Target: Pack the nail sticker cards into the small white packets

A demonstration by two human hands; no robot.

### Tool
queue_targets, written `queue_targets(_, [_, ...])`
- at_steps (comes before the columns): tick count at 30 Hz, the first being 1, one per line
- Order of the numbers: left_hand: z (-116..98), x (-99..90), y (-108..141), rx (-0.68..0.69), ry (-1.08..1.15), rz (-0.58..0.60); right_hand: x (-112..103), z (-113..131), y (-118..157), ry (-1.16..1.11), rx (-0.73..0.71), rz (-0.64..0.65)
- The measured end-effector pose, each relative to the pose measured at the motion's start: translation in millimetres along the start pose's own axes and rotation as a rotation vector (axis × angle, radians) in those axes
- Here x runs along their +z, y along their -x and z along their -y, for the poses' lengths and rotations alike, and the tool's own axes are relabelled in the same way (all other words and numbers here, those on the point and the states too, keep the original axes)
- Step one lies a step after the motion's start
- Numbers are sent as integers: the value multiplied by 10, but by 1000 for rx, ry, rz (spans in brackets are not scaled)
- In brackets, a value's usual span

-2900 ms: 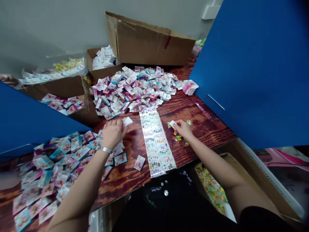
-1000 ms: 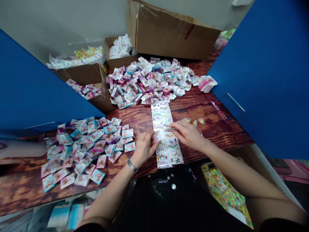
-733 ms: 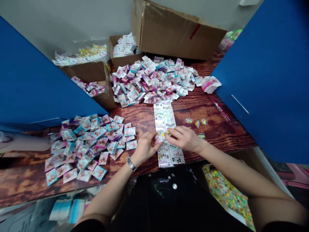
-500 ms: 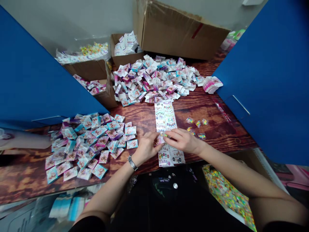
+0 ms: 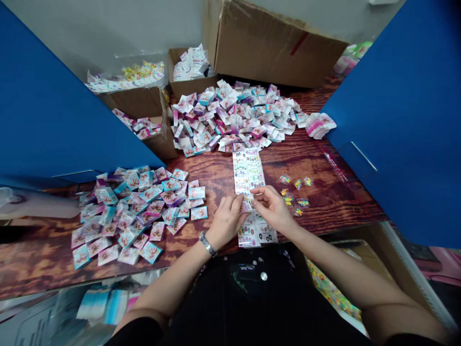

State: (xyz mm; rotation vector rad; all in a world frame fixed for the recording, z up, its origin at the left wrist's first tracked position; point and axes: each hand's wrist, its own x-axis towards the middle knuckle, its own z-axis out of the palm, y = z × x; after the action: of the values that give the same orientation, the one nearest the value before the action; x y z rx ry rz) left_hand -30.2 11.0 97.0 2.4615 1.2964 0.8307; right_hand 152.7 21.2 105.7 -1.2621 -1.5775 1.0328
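Note:
Two printed strips with rows of small colored pictures lie side by side on the wooden table. My left hand, with a metal watch at the wrist, is closed on a small printed box above the strips. My right hand is just right of that box, thumb and forefinger bent toward its open end; whether anything is between them is too small to tell. Several small clear packets with yellow and colored contents lie right of my right hand.
Small printed boxes are heaped on the left. More boxes with raised flaps are piled at the back, before a large carton. Blue panels stand on both sides. A container of colored packets sits below the table edge.
My right hand has drawn slightly away from the box, and its fingers have parted a little. The colored bit at its fingertips no longer shows. The whole view has shifted slightly.

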Motion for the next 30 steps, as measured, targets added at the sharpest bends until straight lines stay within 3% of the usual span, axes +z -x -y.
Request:
queue_targets(4, [-8,5,-8,1,-27,-7,98,51,90,-6,-1,-35])
queue_targets(14, [-23,18,-24,9,-15,-46,-11,162,167,449,-280,-25])
queue_targets(18, [-19,-10,-41,4,-1,-26,-60,157,146,448,-330,21])
queue_targets(24, [-18,-76,-53,-65,176,26,-220,194,84,418,-356,193])
queue_targets(26, [-33,-85,-59,-72,220,37,-238,206,67,409,-362,185])
queue_targets(30, [-56,-77,-64,-56,214,25,-163,183,57,367,-311,49])
